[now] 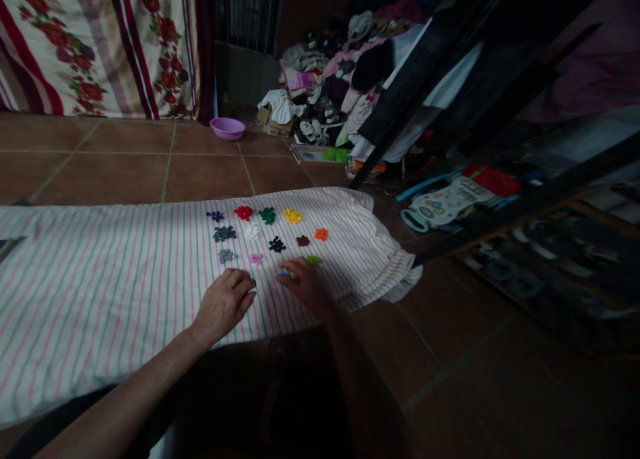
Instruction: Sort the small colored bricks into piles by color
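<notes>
Left hand (225, 303) rests on striped cloth (100, 272); no readable writing.

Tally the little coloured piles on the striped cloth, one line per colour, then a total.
Purple pile: 1
Red pile: 1
Dark green pile: 1
Yellow pile: 1
Grey piles: 2
White pile: 1
Black pile: 1
Brown pile: 1
Orange pile: 1
Pink pile: 1
Light green pile: 1
Total: 12

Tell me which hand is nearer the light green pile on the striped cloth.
Right. The right hand lies just below and left of the light green pile, its fingers almost at it. The left hand rests farther left on the striped cloth, well apart.
</notes>
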`<state>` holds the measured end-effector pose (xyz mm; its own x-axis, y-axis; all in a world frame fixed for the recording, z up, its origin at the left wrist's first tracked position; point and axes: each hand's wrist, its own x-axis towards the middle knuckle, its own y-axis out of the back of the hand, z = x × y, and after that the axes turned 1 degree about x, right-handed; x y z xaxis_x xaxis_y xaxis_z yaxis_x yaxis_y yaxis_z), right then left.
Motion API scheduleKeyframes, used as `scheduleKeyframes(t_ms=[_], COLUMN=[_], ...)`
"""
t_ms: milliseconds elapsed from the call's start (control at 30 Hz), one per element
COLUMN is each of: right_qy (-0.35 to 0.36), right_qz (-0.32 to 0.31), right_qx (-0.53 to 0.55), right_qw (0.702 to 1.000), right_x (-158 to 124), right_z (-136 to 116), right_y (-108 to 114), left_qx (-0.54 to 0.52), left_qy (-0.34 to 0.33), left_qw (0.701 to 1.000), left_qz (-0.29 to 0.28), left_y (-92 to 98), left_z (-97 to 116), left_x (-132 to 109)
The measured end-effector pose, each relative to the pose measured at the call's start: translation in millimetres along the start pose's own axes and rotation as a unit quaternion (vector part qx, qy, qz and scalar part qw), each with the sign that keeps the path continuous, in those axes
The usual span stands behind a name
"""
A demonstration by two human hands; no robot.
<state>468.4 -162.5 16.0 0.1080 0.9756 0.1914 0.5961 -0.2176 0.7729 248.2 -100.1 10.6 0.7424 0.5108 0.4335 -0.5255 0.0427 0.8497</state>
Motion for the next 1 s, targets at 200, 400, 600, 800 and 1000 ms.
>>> scheduleKeyframes(t_ms=[200, 400, 600, 800, 1000], right_qy=[-0.002, -0.039, -0.006, -0.027, -0.053], right_qz=[0.138, 0.276, 0.221, 0.171, 0.148], right_qx=[-0.03, -0.149, -0.164, -0.144, -0.125], right_qw=[0.99, 0.949, 0.961, 0.974, 0.98], right_x=[2.9, 2.6, 8.7, 8.9, 6.2], right_z=[12.6, 46.7, 57.9, 51.9, 52.9], right_y=[15.0, 22.8, 6.5, 4.4, 10.3], left_qx=[-0.002, -0.006, -0.004, 0.0, -0.007], left_qy=[0.004, 0.001, -0.003, 0.003, 0.005], left_qw=[1.0, 1.0, 1.0, 1.0, 1.0], left_qz=[0.017, 0.025, 0.025, 0.019, 0.012], left_y=[-2.6, -2.4, -0.8, -2.5, -0.7], left_z=[-1.1, -0.4, 1.5, 0.6, 0.8], left_x=[0.5, 1.2, 2.3, 1.2, -0.5])
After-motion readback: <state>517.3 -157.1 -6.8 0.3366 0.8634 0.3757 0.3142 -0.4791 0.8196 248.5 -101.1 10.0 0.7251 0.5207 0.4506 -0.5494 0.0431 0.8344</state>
